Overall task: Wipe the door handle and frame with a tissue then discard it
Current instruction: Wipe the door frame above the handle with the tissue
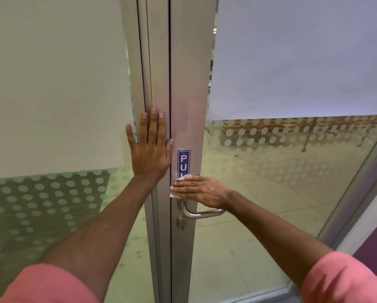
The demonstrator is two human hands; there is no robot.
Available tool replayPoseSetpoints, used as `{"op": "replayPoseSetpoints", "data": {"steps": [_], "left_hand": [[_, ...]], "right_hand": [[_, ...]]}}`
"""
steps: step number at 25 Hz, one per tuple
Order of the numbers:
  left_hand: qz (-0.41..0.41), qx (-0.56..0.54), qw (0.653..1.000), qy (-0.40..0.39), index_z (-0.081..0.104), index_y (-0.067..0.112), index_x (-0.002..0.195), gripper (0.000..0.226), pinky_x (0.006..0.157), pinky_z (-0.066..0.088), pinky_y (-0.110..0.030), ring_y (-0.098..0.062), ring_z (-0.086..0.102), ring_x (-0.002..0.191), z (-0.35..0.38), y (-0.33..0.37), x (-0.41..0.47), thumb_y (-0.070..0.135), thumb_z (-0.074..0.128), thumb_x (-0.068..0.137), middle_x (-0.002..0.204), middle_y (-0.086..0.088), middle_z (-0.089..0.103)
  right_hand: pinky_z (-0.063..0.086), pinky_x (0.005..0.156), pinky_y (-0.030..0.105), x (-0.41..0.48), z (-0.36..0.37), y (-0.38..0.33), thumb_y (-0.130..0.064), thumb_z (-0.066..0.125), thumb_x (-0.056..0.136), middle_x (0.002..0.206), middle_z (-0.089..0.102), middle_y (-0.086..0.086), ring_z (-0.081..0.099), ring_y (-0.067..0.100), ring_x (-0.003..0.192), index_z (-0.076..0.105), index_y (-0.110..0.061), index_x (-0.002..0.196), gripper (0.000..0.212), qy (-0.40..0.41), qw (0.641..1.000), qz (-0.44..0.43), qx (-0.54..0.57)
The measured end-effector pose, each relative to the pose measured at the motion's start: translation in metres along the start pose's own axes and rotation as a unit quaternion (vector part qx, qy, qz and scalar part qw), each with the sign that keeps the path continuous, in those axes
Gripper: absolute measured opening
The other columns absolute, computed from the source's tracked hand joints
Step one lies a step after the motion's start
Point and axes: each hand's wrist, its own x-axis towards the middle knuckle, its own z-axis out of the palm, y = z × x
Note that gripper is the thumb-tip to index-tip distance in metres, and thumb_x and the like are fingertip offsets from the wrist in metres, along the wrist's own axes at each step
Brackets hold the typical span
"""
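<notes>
- Left hand (149, 147): lying flat, fingers spread, against the door frame (159, 62).
- Right hand (199, 190): pressing a tissue (176, 195) flat onto the frame, just above the handle (201, 213).

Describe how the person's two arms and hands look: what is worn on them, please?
The left hand and right hand are bare: no gloves, rings, watch or bracelets are visible. Both forearms are uncovered. Each arm has a short pink sleeve, which reaches only the upper arm, at the bottom corners of the picture.
</notes>
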Motion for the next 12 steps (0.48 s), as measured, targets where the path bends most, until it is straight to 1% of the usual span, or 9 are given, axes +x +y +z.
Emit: {"op": "replayPoseSetpoints", "data": {"steps": [2, 4, 6, 8, 10, 11, 12], "left_hand": [[-0.001, 0.001, 1.0, -0.003, -0.011, 0.015, 0.153, 0.065, 0.117, -0.013, -0.052, -0.021, -0.018, 0.147, 0.0, -0.001, 0.0, 0.045, 0.021, 0.105, 0.158, -0.002, -0.027], [0.0, 0.006, 1.0, -0.002, -0.009, 0.014, 0.153, 0.065, 0.117, -0.012, -0.052, -0.021, -0.019, 0.147, 0.0, -0.001, 0.0, 0.046, 0.02, 0.105, 0.158, -0.002, -0.027], [0.002, 0.006, 1.0, -0.004, -0.009, 0.014, 0.153, 0.064, 0.117, -0.012, -0.052, -0.021, -0.019, 0.147, 0.0, -0.001, 0.0, 0.046, 0.02, 0.105, 0.158, -0.002, -0.027], [0.002, 0.002, 1.0, -0.003, -0.009, 0.014, 0.153, 0.065, 0.118, -0.012, -0.052, -0.021, -0.018, 0.147, 0.0, -0.001, 0.001, 0.046, 0.02, 0.105, 0.158, -0.002, -0.026], [0.002, 0.0, 1.0, -0.003, -0.009, 0.014, 0.153, 0.064, 0.118, -0.013, -0.051, -0.021, -0.018, 0.147, 0.0, -0.001, 0.001, 0.046, 0.02, 0.105, 0.158, -0.002, -0.026], [0.002, 0.002, 1.0, -0.003, -0.009, 0.014, 0.153, 0.064, 0.118, -0.014, -0.051, -0.021, -0.018, 0.147, 0.0, 0.0, 0.001, 0.046, 0.019, 0.104, 0.158, -0.002, -0.026], [0.0, 0.003, 1.0, -0.004, -0.009, 0.015, 0.153, 0.064, 0.117, -0.015, -0.051, -0.021, -0.018, 0.147, -0.001, 0.0, 0.0, 0.046, 0.019, 0.104, 0.158, -0.002, -0.026]], "right_hand": [[-0.008, 0.12, 0.03, 0.001, -0.004, 0.002, -0.008, 0.046, 0.095, 0.159, 0.006, -0.003, 0.004, 0.012, 0.146, 0.011, -0.021, 0.151, 0.067, 0.038, 0.999, 0.031, 0.001], [-0.003, 0.12, 0.033, 0.004, -0.005, 0.0, -0.007, 0.041, 0.092, 0.16, 0.005, -0.001, 0.002, 0.015, 0.148, 0.009, -0.02, 0.152, 0.069, 0.067, 0.996, 0.064, -0.006], [-0.002, 0.12, 0.035, 0.006, -0.001, -0.006, -0.005, 0.048, 0.09, 0.16, 0.005, 0.0, 0.001, 0.016, 0.148, 0.006, -0.021, 0.152, 0.076, 0.076, 0.994, 0.075, -0.013], [-0.006, 0.12, 0.035, 0.003, 0.007, -0.011, -0.006, 0.057, 0.088, 0.16, 0.006, 0.0, 0.001, 0.017, 0.148, 0.007, -0.023, 0.151, 0.082, 0.049, 0.997, 0.053, -0.02], [-0.013, 0.119, 0.035, -0.001, 0.013, -0.015, -0.008, 0.061, 0.087, 0.159, 0.004, -0.002, -0.001, 0.016, 0.147, 0.007, -0.025, 0.15, 0.085, -0.001, 0.999, 0.024, -0.034], [-0.015, 0.118, 0.034, -0.002, 0.013, -0.013, -0.009, 0.062, 0.087, 0.159, 0.003, -0.002, -0.002, 0.015, 0.147, 0.005, -0.026, 0.15, 0.087, -0.012, 0.999, 0.016, -0.038], [-0.015, 0.118, 0.033, -0.002, 0.013, -0.01, -0.01, 0.063, 0.086, 0.16, 0.003, -0.002, -0.001, 0.014, 0.146, 0.003, -0.026, 0.149, 0.089, -0.006, 0.999, 0.012, -0.042]]}}
